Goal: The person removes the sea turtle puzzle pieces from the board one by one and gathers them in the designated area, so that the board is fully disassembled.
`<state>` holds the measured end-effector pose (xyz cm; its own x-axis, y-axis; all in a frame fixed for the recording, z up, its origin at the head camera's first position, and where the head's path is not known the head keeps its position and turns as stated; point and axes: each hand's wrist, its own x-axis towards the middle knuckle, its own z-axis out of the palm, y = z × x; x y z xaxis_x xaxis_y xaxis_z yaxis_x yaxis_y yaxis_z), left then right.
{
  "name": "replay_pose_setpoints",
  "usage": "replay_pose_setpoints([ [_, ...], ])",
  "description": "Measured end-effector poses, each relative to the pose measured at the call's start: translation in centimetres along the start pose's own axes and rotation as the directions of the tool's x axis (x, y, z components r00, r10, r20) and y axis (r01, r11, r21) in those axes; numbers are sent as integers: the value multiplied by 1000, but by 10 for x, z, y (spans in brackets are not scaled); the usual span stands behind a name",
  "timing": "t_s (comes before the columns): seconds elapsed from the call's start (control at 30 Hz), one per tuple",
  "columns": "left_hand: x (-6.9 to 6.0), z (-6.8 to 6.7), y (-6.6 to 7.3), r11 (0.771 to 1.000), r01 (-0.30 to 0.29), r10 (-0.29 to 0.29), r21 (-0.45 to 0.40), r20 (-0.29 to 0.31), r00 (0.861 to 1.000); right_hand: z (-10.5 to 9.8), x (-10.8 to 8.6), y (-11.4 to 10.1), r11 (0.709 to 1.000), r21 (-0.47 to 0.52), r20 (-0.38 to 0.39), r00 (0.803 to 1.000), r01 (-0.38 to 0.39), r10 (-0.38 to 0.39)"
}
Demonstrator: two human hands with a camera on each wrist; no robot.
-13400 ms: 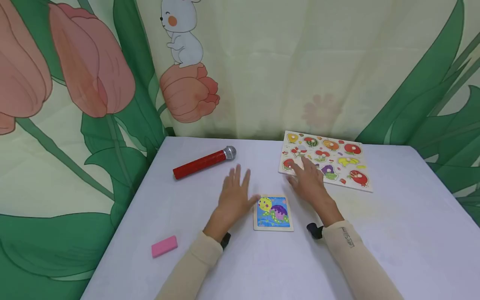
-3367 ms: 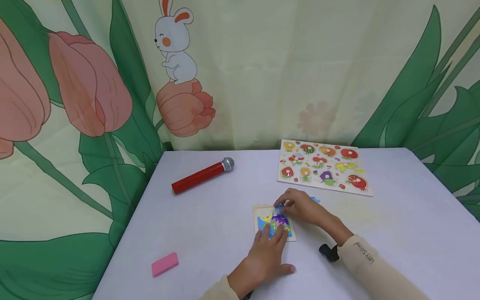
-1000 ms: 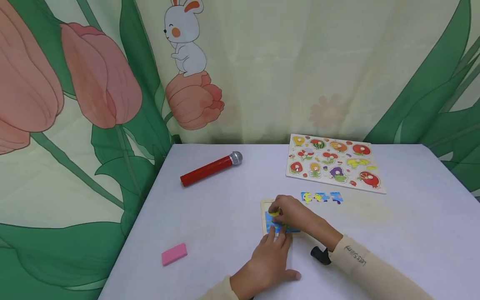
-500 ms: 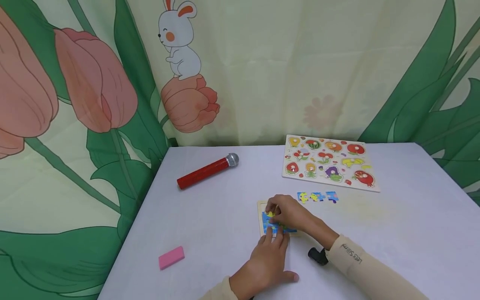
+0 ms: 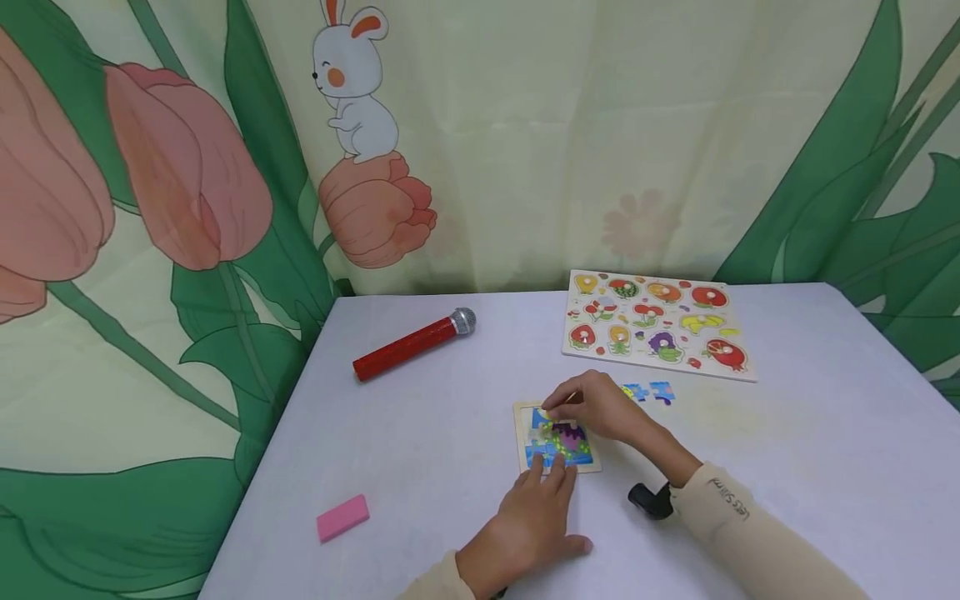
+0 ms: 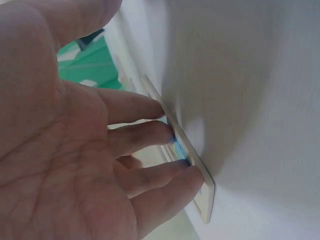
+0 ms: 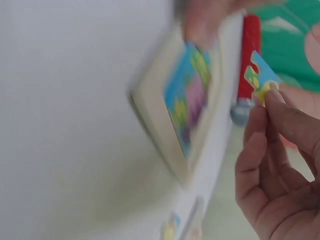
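Observation:
A small framed turtle jigsaw puzzle (image 5: 518,429) lies flat on the table, purple and blue pieces in its lower part. My left hand (image 5: 525,521) rests its extended fingertips on the near edge, also seen in the left wrist view. Over the upper left of the frame, my right hand (image 5: 607,408) pinches a blue and yellow puzzle piece (image 7: 261,76) between thumb and fingers. In the right wrist view, this piece is lifted clear of the frame. Behind the right hand lie loose puzzle pieces (image 5: 662,392); the hand covers the area to their left.
A fruit peg puzzle board (image 5: 656,325) lies at the back right. Toward the back left is a red toy microphone (image 5: 408,347) with a silver head. A pink block (image 5: 342,518) sits at the front left. A printed curtain (image 5: 525,167) hangs behind the table.
Loose pieces have come out of the frame into a row behind it. Over the last half second, the right hand rises slightly with the piece, uncovering the purple shell. The left hand stays put.

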<state>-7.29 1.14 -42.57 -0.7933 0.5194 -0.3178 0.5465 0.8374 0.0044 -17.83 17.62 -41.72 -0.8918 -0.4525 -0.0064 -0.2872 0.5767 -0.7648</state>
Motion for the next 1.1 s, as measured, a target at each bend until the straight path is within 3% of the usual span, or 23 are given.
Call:
replay_pose_setpoints([
  [0.1,1,0,0,1000,-2,2,-23,6,1000,-17,-7,7,994,-2,-15,994,-107,107],
  [0.23,2,-1,1,1000,14,-14,-24,17,1000,-39,-18,18,967,-18,-11,967,-256,256],
  [0.4,2,-3,1,999,37,-35,-35,43,998,-57,-26,30,932,-41,27,932,-360,362],
  [0.8,5,-4,-1,997,24,-19,-67,66,998,-58,-21,40,928,-94,83,927,-359,367],
  [1.1,3,-2,-2,999,10,-8,-34,45,999,-50,-19,42,921,-116,32,926,-372,377],
])
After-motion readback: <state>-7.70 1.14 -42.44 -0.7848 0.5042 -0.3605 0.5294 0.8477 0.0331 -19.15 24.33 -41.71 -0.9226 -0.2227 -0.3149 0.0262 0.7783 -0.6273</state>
